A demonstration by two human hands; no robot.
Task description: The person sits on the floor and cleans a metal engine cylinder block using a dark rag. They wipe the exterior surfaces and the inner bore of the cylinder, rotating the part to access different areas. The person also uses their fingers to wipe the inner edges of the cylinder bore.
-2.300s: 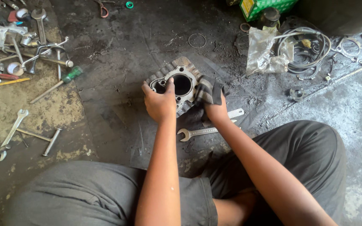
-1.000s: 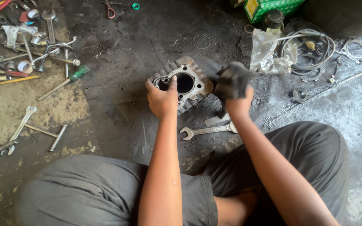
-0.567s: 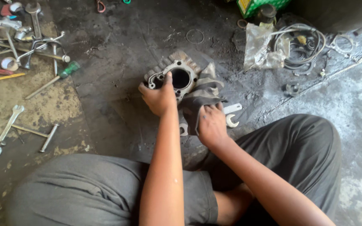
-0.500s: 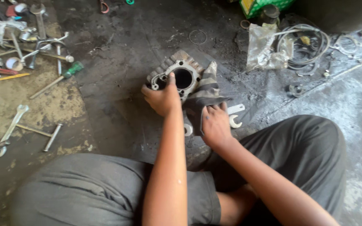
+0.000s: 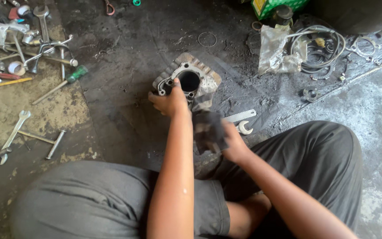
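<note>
Fingers of left hand (image 5: pixel 169 101) grip finned engine cylinder (image 5: pixel 186 80) (bore empty); right hand (image 5: pixel 231 141) clutches dark rag (image 5: pixel 208 130).

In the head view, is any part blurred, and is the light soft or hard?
Head view: the right hand and its dark rag are motion-blurred; the left hand on the finned cylinder is sharper; the light is soft and even, with no hard shadows or glare on the floor.

The right hand (image 5: pixel 231 141) has drawn the dark rag (image 5: pixel 208 130) back from the finned cylinder block (image 5: pixel 187 82).
</note>
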